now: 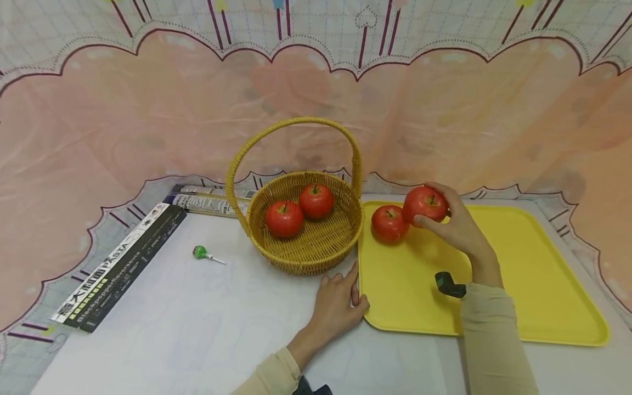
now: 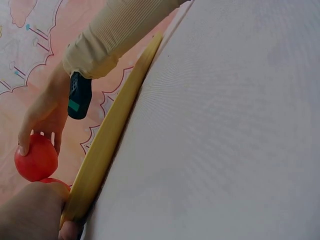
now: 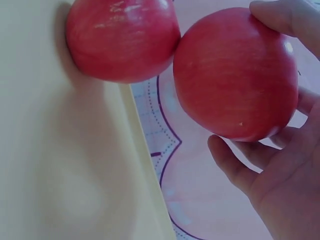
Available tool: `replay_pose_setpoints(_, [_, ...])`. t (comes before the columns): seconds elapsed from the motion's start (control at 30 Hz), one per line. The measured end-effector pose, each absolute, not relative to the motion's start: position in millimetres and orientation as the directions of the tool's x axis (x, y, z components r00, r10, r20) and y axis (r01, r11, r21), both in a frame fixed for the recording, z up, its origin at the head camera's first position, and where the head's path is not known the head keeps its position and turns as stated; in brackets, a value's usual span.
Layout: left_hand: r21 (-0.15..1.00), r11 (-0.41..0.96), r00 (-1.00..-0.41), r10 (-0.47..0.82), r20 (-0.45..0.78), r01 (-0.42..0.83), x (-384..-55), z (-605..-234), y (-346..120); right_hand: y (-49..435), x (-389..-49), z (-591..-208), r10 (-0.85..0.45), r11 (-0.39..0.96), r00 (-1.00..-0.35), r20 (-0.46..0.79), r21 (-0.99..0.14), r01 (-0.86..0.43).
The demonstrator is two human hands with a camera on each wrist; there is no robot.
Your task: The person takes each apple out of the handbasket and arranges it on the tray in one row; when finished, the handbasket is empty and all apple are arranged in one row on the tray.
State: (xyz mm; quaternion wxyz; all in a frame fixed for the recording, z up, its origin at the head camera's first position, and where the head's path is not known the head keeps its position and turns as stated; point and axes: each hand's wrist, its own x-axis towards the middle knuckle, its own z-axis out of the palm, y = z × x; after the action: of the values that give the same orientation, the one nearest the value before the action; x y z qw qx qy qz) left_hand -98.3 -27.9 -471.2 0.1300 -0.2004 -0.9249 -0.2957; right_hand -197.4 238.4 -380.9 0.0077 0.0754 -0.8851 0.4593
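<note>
A red apple [image 1: 425, 206] is held in my right hand [image 1: 459, 227], fingers and thumb curled around its side. It is raised over the yellow tray [image 1: 533, 274]. Beside and below it, a second apple [image 1: 389, 224] lies near the tray's back left corner; the right wrist view shows the held apple [image 3: 235, 75] right against that other apple [image 3: 122, 40]. My left hand [image 1: 338, 304] rests at the tray's left edge, fingers loosely spread with the thumb at the rim. In the left wrist view the tray's yellow side [image 2: 107, 140] runs away from that hand.
Left of the tray stands a woven basket [image 1: 311, 255] with a tall handle, two apples [image 1: 285, 219] inside. A green lollipop [image 1: 200, 252] lies on the white table [image 1: 197, 329]. A long black-and-white pasta box [image 1: 120, 266] and printed packages [image 1: 207, 204] lie farther left; a patterned cloth [image 1: 187, 120] hangs behind.
</note>
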Motion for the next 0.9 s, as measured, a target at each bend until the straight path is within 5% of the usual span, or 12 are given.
replay_pose_setpoints(0.9, [0.513, 0.744, -0.900, 0.303, 0.314, 0.429, -98.1, -468.2, -27.4, 256.5, -201.4, -395.4, -0.160, 0.574, -0.987, 0.020, -0.811, -0.110])
